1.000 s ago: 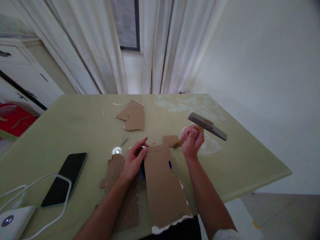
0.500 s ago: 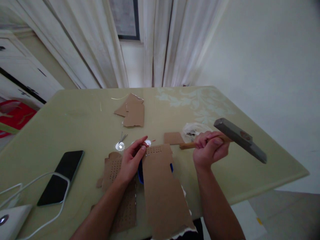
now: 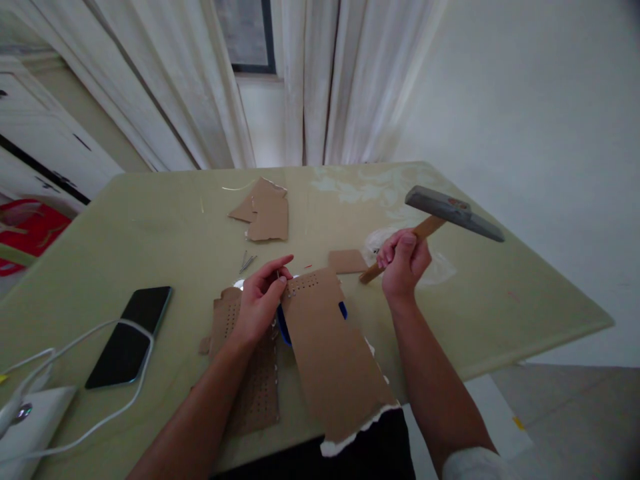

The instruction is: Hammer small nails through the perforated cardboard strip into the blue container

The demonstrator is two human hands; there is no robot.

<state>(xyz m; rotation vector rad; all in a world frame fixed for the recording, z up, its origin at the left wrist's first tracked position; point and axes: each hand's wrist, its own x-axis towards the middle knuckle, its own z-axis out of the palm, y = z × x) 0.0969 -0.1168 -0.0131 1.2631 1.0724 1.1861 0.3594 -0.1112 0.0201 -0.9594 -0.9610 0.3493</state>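
Observation:
My right hand [image 3: 404, 265] is wrapped round the wooden handle of a hammer [image 3: 453, 212], whose grey metal head is raised above the table to the right. My left hand [image 3: 261, 300] pinches a thin nail upright at the top left corner of a long cardboard strip [image 3: 330, 347] punched with rows of holes. A blue object [image 3: 285, 328] lies partly hidden under that strip. A second perforated cardboard piece [image 3: 250, 373] lies beneath my left wrist.
A green table [image 3: 150, 227] holds a black phone [image 3: 129, 337], a white cable [image 3: 90, 373] and white device at the left, torn cardboard scraps [image 3: 265, 213] farther back, loose nails [image 3: 247, 263], a small cardboard square [image 3: 347, 261] and a clear plastic bag [image 3: 435, 267]. Curtains hang behind.
The hammer swung out low to the right, then came back up and left with its head raised. My left hand has kept its pinch at the strip's corner.

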